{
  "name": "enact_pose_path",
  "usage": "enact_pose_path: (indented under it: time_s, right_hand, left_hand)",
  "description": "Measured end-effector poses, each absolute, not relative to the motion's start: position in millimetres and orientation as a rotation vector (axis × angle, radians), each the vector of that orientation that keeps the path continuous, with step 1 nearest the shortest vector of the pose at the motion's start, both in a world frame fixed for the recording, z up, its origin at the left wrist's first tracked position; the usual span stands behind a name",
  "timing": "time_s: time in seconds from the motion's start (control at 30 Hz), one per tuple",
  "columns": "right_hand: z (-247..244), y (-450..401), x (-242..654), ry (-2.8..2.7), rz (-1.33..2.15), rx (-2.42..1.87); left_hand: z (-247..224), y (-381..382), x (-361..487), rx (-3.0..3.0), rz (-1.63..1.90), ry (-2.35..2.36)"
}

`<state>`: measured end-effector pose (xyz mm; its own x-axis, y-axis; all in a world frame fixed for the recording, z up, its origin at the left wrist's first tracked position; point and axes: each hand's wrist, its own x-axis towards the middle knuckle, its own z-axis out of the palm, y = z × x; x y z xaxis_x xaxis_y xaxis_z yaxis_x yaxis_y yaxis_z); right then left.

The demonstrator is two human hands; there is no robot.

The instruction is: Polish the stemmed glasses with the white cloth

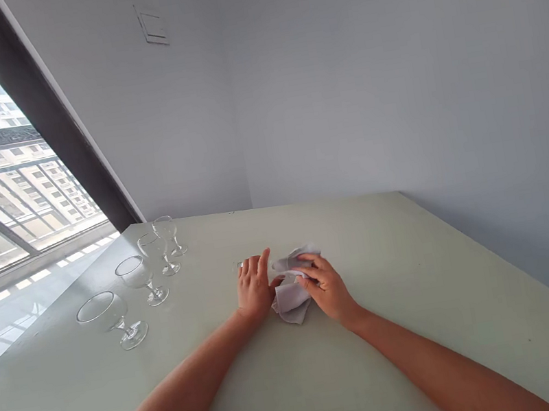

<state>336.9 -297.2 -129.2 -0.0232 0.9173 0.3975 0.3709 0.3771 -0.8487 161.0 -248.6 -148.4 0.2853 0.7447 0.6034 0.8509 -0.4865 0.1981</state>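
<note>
My left hand is closed around a stemmed glass that is tipped on its side in front of me. Most of the glass is hidden; a bit of it shows past the fingers on the left, and its bowl points right. A pale grey-white cloth is gripped in my right hand, fingers and thumb bent over it at the mouth of the bowl. Part of the cloth hangs below, between the two hands, close to the tabletop.
Several stemmed glasses stand upright in a slanting row on the left, the nearest glass being closest to me. The pale table meets grey walls behind and at the right. A window with railings is at the left.
</note>
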Motion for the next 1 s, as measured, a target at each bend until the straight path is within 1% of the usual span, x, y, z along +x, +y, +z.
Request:
enact_pose_path:
  time_s: [0.07, 0.13, 0.2, 0.27, 0.37, 0.57, 0.63, 0.8, 1.0]
  right_hand:
    - [-126, -291, 345, -1.363, 0.694, -1.234]
    - [-123, -285, 351, -1.060, 0.826, -1.232]
    - [-122, -282, 352, -0.807, 0.977, -1.154]
    - [-121, -283, 349, -0.699, 1.100, -1.069]
    - [-123, -293, 336, -0.808, 1.192, -1.043]
    - [-124, -311, 316, -1.237, 1.208, -1.072]
    - [-123, -311, 316, -1.300, 1.309, -1.032]
    - [-123, -309, 323, -1.362, 1.716, -0.881]
    - [-126, -304, 326, -1.143, 1.737, -0.865]
  left_hand:
    - [-149, -245, 158, -2.350, -1.020, -1.582]
    - [-149, -242, 155, -2.323, -1.043, -1.651]
    - [-149, -240, 154, -2.305, -1.057, -1.679]
    - [-150, -240, 155, -2.298, -1.066, -1.667]
    - [-150, -243, 159, -2.309, -1.056, -1.604]
    - [-146, -252, 164, -2.337, -0.975, -1.430]
    - [-144, -255, 163, -2.339, -0.949, -1.400]
    - [-143, -264, 166, -2.459, -0.875, -1.218]
    - [-140, -261, 164, -2.478, -0.857, -1.069]
